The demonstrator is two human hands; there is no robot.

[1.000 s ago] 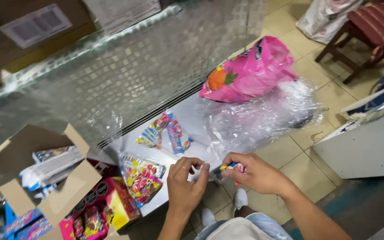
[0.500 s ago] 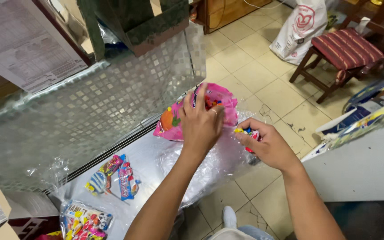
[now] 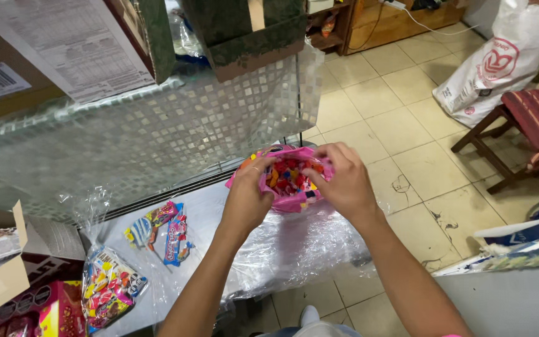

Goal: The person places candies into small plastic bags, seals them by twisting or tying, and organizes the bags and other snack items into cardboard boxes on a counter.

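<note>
A pink plastic candy bag [image 3: 294, 200] full of small colourful sweets lies at the far end of a grey shelf [image 3: 210, 218]. My left hand [image 3: 247, 196] grips the bag's left edge. My right hand [image 3: 341, 181] grips its right edge, fingers curled over the top. Both hands hold the bag's mouth apart, and the sweets show between them.
Clear crumpled plastic wrap [image 3: 294, 249] covers the shelf below the bag. Small candy packets [image 3: 163, 234] and a colourful sweets bag [image 3: 107, 290] lie to the left, next to cardboard boxes [image 3: 7, 274]. A patterned glass panel [image 3: 157, 137] stands behind. A wooden stool [image 3: 525, 131] and a white sack [image 3: 500, 62] are on the tiled floor.
Both hands moved from the shelf's near edge up to the pink bag. My right hand no longer shows the small candy it held; both hands now grip the bag's opening.
</note>
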